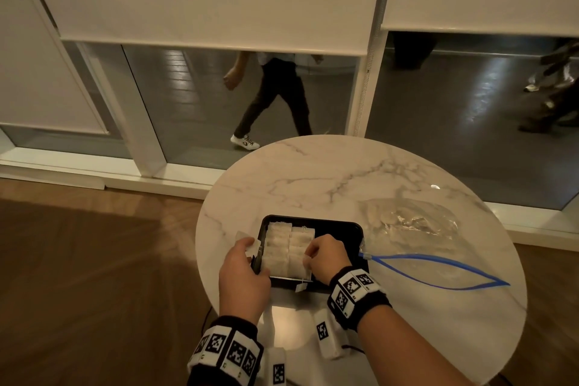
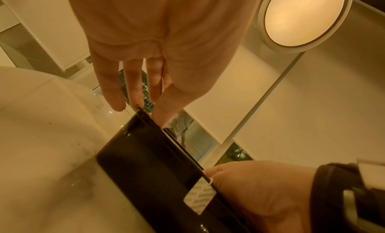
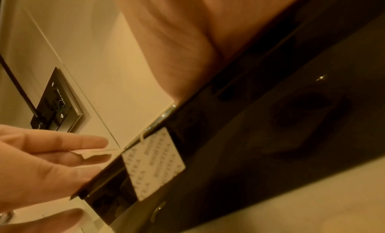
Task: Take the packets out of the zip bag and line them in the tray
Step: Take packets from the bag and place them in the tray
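A black tray (image 1: 329, 224) sits on the round marble table (image 1: 329, 172) and holds two rows of white packets (image 1: 289, 246). My left hand (image 1: 250, 244) is at the tray's left rim and pinches one white packet (image 1: 246, 236); the right wrist view shows this packet (image 3: 93, 154) between the left fingers (image 3: 83, 141). My right hand (image 1: 310, 252) is inside the tray with its fingers curled on the near end of the right row. A paper tag (image 1: 301, 286) hangs over the tray's front wall (image 2: 156, 162). The clear zip bag (image 1: 413, 222) lies crumpled to the right, its blue zip (image 1: 438, 263) open.
The tray's right half (image 1: 344, 238) shows bare black floor. The table's near edge lies just under my wrists, with wooden floor (image 1: 94, 260) on the left. Beyond the table are glass panels with blinds, and a person (image 1: 272, 94) walks past outside.
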Motion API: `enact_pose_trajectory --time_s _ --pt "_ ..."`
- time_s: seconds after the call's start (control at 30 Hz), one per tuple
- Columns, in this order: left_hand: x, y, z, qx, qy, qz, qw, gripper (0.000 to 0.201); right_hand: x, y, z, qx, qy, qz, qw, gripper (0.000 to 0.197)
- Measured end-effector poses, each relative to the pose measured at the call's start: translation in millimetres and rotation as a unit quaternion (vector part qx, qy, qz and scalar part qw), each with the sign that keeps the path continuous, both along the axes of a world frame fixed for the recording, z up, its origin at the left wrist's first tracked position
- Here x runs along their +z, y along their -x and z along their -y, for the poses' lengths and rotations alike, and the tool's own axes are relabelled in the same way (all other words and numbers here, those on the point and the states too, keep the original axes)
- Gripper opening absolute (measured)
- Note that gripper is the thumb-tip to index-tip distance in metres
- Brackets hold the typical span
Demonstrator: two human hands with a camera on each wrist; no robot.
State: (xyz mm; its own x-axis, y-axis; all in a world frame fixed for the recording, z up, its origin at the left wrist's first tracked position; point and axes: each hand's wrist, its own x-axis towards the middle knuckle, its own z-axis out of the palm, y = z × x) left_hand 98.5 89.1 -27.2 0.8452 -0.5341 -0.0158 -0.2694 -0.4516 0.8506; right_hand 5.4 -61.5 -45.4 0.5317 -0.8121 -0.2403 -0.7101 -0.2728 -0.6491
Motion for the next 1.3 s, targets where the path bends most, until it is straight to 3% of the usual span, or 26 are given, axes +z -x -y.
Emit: enact_pose_trajectory --time_s 1.03,1.2,1.3 --pt "6 0 -2 -0.004 -0.017 0.008 1.000 0.065 2 -1 2 -0.009 0.019 0.007 1.000 0.008" --pt "10 0 -4 -0.013 -0.010 0.027 0.999 0.063 6 9 7 -0.027 0.031 0.050 0.998 0.017" --pt "14 3 -4 -0.032 0.014 0.049 0.998 0.057 18 21 4 -0.046 0.035 0.108 0.992 0.013"
